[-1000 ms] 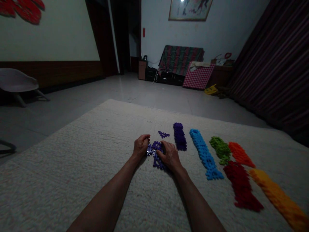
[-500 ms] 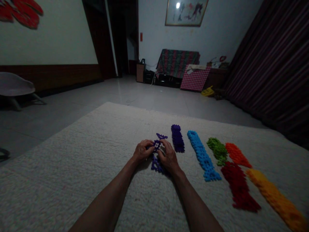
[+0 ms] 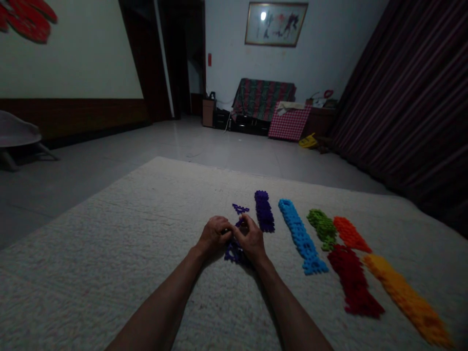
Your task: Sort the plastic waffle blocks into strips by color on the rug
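My left hand [image 3: 215, 234] and my right hand [image 3: 252, 240] meet over the pale mat, fingers closed on a purple interlocking plastic piece [image 3: 239, 223]. Most of that piece is hidden behind the fingers. Under the hands lie more purple notched pieces [image 3: 232, 252], partly covered; I cannot tell whether they are joined to the held one. Just beyond the fingertips rests a flat purple piece with toothed edges [image 3: 240, 208]. To the right of my right hand is a row of stacked purple pieces [image 3: 264, 211].
Further right lie rows of blue [image 3: 302, 236], green [image 3: 322, 228], orange [image 3: 351, 234], dark red [image 3: 354, 280] and yellow [image 3: 407, 297] pieces on the mat [image 3: 120, 234]. A chair [image 3: 18, 134] stands at the left on the tiled floor.
My hands have drawn closer together, and the purple piece between them has turned and is now mostly covered by fingers. The view has shifted slightly.
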Demonstrator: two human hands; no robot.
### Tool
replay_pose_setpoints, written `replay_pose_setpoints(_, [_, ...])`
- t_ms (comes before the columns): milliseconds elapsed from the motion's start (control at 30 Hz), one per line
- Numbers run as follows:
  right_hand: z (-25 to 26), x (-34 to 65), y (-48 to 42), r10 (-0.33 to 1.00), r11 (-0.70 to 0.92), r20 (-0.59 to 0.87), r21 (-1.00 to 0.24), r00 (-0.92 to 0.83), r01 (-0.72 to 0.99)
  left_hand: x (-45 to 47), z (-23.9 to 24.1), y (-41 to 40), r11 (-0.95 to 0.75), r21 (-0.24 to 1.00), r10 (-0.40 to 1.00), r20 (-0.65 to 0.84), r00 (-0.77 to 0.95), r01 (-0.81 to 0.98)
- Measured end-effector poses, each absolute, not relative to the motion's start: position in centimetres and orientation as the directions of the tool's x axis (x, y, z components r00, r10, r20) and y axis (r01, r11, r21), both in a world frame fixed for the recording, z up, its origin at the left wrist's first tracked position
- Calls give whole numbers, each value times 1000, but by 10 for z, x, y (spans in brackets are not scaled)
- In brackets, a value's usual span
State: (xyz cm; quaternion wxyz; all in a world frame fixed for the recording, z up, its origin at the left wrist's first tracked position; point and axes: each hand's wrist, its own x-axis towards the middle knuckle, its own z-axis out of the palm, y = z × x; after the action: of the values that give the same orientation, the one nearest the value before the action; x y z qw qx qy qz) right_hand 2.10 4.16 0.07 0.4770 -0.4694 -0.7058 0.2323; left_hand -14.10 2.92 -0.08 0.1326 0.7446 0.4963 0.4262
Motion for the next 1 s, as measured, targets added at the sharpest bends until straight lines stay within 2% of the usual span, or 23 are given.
replay_pose_setpoints(200, [-2,24,41,810,527,585,-707,-28,471,-139,1,24,-499,588,813,572,109,637])
replay_pose_setpoints(333, [-1,41,41,725,523,686,-607,64,598,-142,-3,26,-475,586,757,653,-36,656])
replay_pose_setpoints(433, [0,61,43,690,438,713,-550,126,711,-145,-7,31,-419,625,709,679,-193,658])
replay_pose_setpoints(633, [-5,80,45,736,253,652,-516,183,818,-151,-11,38,-292,737,682,608,-407,610])
replay_pose_setpoints(1000, [-5,75,47,764,173,603,-532,228,829,-149,-6,35,-174,850,750,442,-492,498])
